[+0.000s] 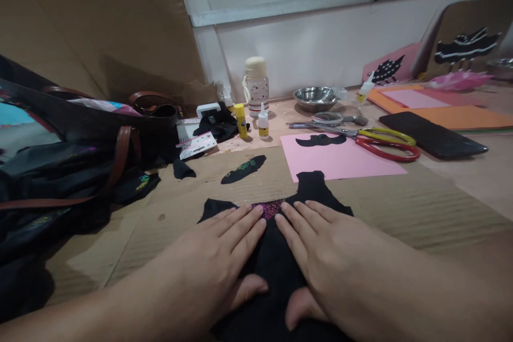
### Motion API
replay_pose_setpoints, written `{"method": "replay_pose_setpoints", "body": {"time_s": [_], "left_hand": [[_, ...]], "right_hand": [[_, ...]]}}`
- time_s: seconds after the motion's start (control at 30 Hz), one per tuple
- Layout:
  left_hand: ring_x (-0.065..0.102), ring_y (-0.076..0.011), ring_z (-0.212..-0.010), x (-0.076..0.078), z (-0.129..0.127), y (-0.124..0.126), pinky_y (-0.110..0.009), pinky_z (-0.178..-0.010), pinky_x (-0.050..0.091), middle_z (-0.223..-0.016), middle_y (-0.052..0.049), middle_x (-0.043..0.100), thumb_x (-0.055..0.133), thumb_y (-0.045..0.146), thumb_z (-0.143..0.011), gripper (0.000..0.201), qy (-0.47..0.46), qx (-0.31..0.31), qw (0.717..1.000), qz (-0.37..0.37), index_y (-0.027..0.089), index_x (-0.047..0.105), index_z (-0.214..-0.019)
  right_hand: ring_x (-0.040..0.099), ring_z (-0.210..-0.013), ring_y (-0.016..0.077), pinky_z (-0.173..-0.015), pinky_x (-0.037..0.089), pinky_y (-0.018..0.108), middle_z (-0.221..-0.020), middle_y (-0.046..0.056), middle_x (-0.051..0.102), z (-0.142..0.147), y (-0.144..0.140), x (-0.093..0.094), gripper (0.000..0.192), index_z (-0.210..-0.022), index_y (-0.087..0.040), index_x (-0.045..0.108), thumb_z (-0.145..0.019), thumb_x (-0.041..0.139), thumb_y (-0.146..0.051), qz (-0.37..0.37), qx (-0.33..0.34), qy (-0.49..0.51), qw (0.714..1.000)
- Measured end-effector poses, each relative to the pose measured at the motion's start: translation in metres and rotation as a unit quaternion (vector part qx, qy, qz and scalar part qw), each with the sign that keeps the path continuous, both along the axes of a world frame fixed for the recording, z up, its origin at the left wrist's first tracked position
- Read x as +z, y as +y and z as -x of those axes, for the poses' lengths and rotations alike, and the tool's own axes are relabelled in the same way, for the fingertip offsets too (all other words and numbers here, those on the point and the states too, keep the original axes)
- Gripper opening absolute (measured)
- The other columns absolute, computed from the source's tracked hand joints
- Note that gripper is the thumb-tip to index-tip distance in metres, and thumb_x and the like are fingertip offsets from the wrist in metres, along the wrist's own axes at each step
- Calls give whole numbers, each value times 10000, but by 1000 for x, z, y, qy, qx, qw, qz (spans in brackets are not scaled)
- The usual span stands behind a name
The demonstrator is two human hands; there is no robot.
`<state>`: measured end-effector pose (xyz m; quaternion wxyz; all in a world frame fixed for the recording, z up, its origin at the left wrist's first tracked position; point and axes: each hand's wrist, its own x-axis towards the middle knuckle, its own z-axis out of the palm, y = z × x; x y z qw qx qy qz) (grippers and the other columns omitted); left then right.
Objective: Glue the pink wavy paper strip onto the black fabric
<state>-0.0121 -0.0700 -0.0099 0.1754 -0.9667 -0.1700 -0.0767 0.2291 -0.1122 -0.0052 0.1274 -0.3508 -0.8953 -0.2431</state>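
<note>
A piece of black fabric (pixel 272 262) lies on a cardboard sheet (pixel 160 246), with a patch of purple glitter (pixel 270 208) at its upper edge. My left hand (pixel 216 251) rests flat on the fabric's left part, fingers stretched towards the glitter. Mirroring it, my right hand (pixel 324 246) presses flat on the right part, fingers out and thumb apart. Both hands cover much of the cloth. Just beyond them lies a cut black fabric scrap (pixel 243 170) with green glitter. A black moustache-like cutout (pixel 320 140) sits on pink paper (pixel 344 163).
Scissors (pixel 385 141) with red and yellow handles lie beside a black phone (pixel 433 133). A glue stick (pixel 241 121), a glue bottle (pixel 263 122), a drinking bottle (pixel 256 88) and a steel bowl (pixel 316 98) stand at the back. A dark bag (pixel 80 117) with brown straps fills the left.
</note>
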Motion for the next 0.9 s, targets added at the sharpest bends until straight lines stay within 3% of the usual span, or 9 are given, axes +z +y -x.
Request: {"method": "replay_pose_setpoints", "body": {"time_s": [0.1, 0.2, 0.33, 0.43, 0.53, 0.67, 0.8, 0.9], "left_hand": [[623, -324, -1317, -3, 2, 0, -423, -1108, 499, -1434, -234, 617, 482, 502, -1060, 601, 0, 6, 1000, 4, 8, 552, -1397], [648, -340, -1283, -2, 1, 0, -441, -1053, 549, -1431, -237, 616, 465, 487, -1064, 581, 6, 3, 1000, -4, 11, 571, -1380], [669, -339, -1255, 2, -1, 0, -444, -960, 609, -1422, -227, 622, 400, 468, -1085, 566, 22, 3, 1000, -13, 13, 580, -1369], [674, -335, -1248, 3, -2, 0, -447, -934, 624, -1419, -217, 625, 356, 464, -1095, 570, 30, 2, 999, -18, 17, 568, -1377], [664, -329, -1263, 2, -3, -1, -442, -951, 617, -1438, -214, 610, 342, 463, -1099, 576, 26, 5, 999, -25, 11, 545, -1393], [658, -316, -1274, -1, -3, -1, -431, -982, 603, -1451, -201, 604, 356, 473, -1093, 590, 28, 15, 999, -18, 8, 506, -1422], [647, -312, -1288, -1, -2, -1, -433, -1026, 575, -1467, -200, 593, 399, 478, -1080, 591, 17, 20, 1000, -11, 15, 503, -1431], [636, -318, -1302, 0, -1, -1, -432, -1053, 550, -1464, -212, 595, 432, 474, -1077, 583, 9, 10, 1000, -2, 9, 531, -1414]], "right_hand": [[759, -810, 366, -684, 583, 439, -974, 311, 783, 0, 1, 1, 953, -1028, 26, 793, -731, 653, -868, -7, -7, -45, 999], [739, -752, 379, -586, 536, 433, -940, 335, 767, -1, 2, -2, 910, -1003, 37, 792, -789, 626, -832, -19, -35, -79, 996], [737, -766, 398, -578, 521, 445, -971, 317, 771, -6, 4, 0, 888, -1012, -17, 797, -748, 646, -850, -28, -26, -120, 992], [725, -706, 337, -574, 504, 411, -931, 260, 782, -10, 9, 7, 863, -1038, -62, 789, -765, 616, -863, 4, -9, -150, 989], [697, -648, 288, -585, 495, 396, -893, 212, 783, -11, 11, 11, 716, -1161, -70, 758, -860, 655, -710, 13, -9, -150, 989], [696, -721, 319, -588, 503, 408, -898, 195, 776, -7, 11, 7, 639, -1399, -12, 627, -893, 672, -399, -2, 2, -137, 991], [701, -799, 294, -597, 521, 390, -1060, 191, 776, -5, 12, -1, 478, -1243, -26, 734, -834, 673, -267, 28, 45, -109, 993], [695, -662, 267, -493, 468, 360, -919, 188, 789, -2, 14, -1, 541, -1280, 9, 700, -784, 675, -207, 60, 9, -144, 988]]}}
